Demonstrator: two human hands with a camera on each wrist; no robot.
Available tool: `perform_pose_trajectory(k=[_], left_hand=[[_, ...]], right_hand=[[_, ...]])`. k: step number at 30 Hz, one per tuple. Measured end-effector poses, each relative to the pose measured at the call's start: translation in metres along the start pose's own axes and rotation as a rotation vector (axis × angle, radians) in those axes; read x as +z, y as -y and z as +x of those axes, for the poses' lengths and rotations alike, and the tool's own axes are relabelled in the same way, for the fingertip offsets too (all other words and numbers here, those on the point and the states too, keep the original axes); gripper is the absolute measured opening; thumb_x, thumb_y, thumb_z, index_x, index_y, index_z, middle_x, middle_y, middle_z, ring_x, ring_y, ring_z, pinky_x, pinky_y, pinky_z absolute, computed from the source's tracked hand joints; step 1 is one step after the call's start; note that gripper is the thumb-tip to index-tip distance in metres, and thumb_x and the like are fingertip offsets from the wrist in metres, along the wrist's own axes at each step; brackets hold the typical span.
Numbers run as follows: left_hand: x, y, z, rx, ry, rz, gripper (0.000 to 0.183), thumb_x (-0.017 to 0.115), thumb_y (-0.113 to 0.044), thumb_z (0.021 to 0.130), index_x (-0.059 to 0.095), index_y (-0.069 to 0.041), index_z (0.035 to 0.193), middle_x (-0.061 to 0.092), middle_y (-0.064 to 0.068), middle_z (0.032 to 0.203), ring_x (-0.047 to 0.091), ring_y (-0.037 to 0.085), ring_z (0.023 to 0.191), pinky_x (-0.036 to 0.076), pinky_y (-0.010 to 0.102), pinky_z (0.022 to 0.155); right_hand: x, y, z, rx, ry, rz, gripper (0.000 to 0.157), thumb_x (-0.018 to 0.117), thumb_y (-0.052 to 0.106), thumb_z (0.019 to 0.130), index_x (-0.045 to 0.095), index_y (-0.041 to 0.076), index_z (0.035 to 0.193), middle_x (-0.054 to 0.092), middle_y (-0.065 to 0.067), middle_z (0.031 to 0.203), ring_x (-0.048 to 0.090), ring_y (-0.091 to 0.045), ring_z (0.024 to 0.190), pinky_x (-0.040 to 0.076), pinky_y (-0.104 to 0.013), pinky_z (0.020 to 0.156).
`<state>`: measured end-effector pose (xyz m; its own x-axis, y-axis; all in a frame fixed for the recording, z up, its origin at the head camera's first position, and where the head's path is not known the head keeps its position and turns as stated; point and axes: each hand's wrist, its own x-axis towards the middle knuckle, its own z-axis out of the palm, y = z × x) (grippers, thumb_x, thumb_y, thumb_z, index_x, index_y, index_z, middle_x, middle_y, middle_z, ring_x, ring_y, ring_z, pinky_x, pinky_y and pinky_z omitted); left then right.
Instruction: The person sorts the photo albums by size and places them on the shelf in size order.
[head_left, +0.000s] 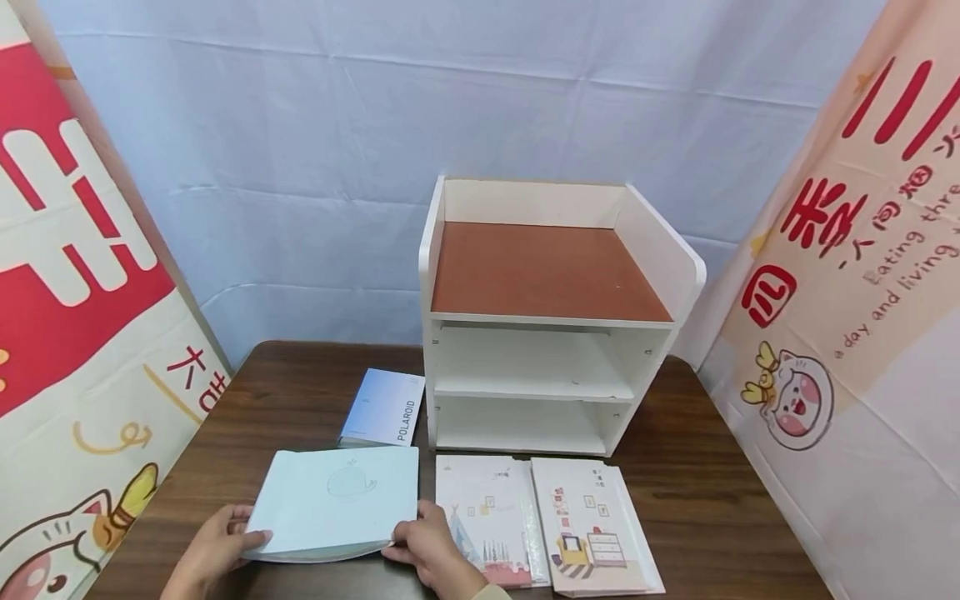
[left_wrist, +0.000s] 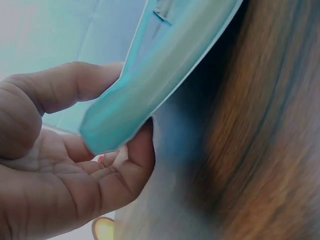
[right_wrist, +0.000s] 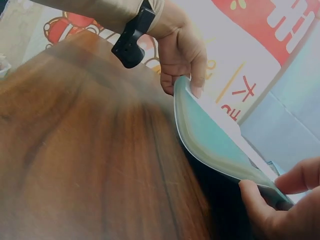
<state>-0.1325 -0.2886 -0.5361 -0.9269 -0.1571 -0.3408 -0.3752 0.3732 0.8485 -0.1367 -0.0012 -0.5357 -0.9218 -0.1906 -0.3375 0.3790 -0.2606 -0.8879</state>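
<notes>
A light blue photo album [head_left: 322,504] with a small whale drawing on its cover is held flat between both hands at the front left of the table. My left hand [head_left: 213,546] pinches its left near corner, thumb on top and fingers beneath. At the right near corner, my right hand [head_left: 431,542] grips it the same way. The right wrist view shows the album [right_wrist: 210,132] sagging in the middle, its underside curved above the wood. From the left wrist, the left hand [left_wrist: 65,145] has its fingers curled under the rounded page edge.
Behind the album lies a blue-and-white POLAROID album [head_left: 384,408]. Two illustrated albums, one with a tent [head_left: 480,517] and one with a chair [head_left: 592,529], lie to the right on the dark wooden table [head_left: 720,492]. A white shelf unit [head_left: 532,358] with a brown top stands behind them.
</notes>
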Motion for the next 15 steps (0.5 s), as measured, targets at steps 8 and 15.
perform_pose_trajectory(k=[8,15], left_hand=[[0.007,0.000,-0.016,-0.010,-0.004,-0.037,0.061,0.070,-0.008,0.081,0.034,0.020,0.121,0.057,0.016,0.088,0.058,0.020,0.077,0.053,0.041,0.065],[0.009,-0.006,-0.019,-0.013,-0.006,-0.045,0.063,0.072,-0.011,0.080,0.035,0.018,0.122,0.059,0.017,0.091,0.060,0.022,0.078,0.053,0.042,0.067]], right_hand=[[-0.007,0.002,-0.009,-0.050,0.012,0.003,0.041,0.046,-0.016,0.063,0.048,-0.013,0.104,0.057,-0.016,0.086,0.062,-0.024,0.072,0.054,-0.037,0.063],[-0.010,0.011,-0.013,-0.071,0.018,0.040,0.044,0.045,-0.018,0.061,0.044,-0.014,0.105,0.055,-0.018,0.089,0.062,-0.027,0.076,0.054,-0.041,0.066]])
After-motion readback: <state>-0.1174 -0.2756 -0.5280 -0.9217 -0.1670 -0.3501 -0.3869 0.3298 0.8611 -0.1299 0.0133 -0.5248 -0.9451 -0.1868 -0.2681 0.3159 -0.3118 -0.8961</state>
